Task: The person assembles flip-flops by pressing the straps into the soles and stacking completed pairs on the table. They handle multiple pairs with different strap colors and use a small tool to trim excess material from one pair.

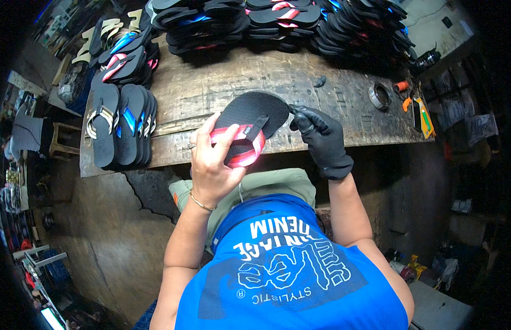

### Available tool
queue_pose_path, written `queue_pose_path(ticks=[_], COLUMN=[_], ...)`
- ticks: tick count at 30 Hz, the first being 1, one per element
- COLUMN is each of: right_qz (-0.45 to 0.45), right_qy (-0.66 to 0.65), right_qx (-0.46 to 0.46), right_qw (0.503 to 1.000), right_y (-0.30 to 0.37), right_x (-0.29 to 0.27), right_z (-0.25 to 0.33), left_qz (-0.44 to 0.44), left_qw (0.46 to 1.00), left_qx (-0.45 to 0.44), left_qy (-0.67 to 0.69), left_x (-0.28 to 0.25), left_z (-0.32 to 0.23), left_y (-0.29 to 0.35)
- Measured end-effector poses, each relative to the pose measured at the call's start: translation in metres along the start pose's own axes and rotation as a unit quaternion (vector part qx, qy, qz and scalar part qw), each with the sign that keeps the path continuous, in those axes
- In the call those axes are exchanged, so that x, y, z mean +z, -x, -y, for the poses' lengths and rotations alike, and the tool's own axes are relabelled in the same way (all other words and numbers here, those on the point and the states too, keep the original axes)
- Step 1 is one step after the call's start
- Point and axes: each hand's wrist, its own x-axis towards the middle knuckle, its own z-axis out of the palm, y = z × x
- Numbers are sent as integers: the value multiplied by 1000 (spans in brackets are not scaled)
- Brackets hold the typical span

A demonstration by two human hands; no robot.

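Observation:
A black flip-flop (249,110) with pink, red and white straps is tilted up above the front edge of the workbench. My bare left hand (210,165) grips it at its lower left, with fingers over the strap. A black glove covers my right hand (323,142), which is beside the flip-flop's upper right rim. Its thumb and fingers are pinched together there; whatever they hold, if anything, is too small to make out against the dark sole.
The worn wooden workbench (195,82) bears piled flip-flops (200,27) along its back and a row of flip-flops (129,124) at left. At right lie a tape roll (380,96), an orange spool (400,86) and a yellow-and-green tool (424,118). A small dark scrap (320,82) lies nearby.

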Motion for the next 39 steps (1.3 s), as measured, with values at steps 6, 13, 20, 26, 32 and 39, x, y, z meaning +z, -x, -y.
queue_pose_path(ticks=[6, 13, 20, 26, 32, 39], right_qz=[8, 72, 165, 221, 196, 223], right_qy=[11, -21, 147, 150, 10, -70], right_qx=[-11, 46, -110, -73, -4, 61], right_qw=[1000, 996, 969, 961, 981, 970], right_y=[-2, -7, -33, -36, -27, -13], right_x=[-9, -29, -47, -56, -52, -60], right_z=[5, 16, 39, 44, 37, 44], left_qz=[7, -3, -16, -25, -61, -97], left_qw=[999, 994, 973, 962, 950, 935], left_qx=[31, 93, 190, 223, 254, 299], left_qy=[-34, -49, -133, -156, -172, -163], left_x=[-8, -12, -11, -10, -2, 3], left_z=[-2, -5, -4, -2, 6, 22], left_y=[-1, -3, -1, 2, 6, 9])
